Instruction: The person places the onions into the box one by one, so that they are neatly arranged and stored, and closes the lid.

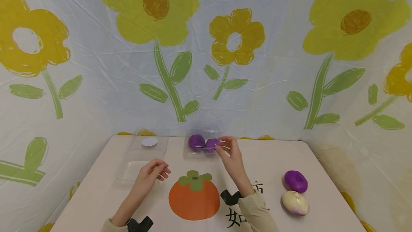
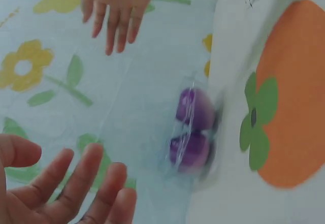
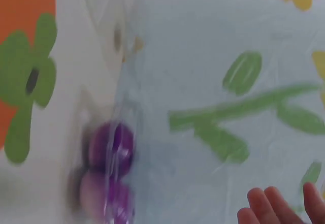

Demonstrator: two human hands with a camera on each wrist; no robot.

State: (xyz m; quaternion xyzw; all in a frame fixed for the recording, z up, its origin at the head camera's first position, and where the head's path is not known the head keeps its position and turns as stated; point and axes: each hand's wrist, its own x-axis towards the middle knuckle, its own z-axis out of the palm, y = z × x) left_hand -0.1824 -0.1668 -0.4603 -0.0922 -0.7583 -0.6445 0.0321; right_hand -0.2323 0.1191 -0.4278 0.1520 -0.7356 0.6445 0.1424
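Note:
A clear plastic box [image 1: 203, 151] stands at the back middle of the table with two round purple vegetables [image 1: 196, 142] in it. In the head view my right hand [image 1: 232, 156] overlaps the box's right side. The right wrist view shows its fingers [image 3: 264, 206] loosely spread, holding nothing, apart from the vegetables [image 3: 112, 150]. My left hand [image 1: 152, 172] is above the right edge of a second clear box [image 1: 128, 171], whose lid is folded back. Its fingers [image 2: 86, 170] are relaxed and spread in the left wrist view, with nothing between them.
On the table's right side lie a purple vegetable [image 1: 295, 181] and a cream one with purple patches [image 1: 295, 203]. A white round label [image 1: 150, 141] is on the second box's lid. The tabletop bears a printed orange persimmon [image 1: 194, 201]; a flowered cloth [image 1: 251, 110] hangs behind.

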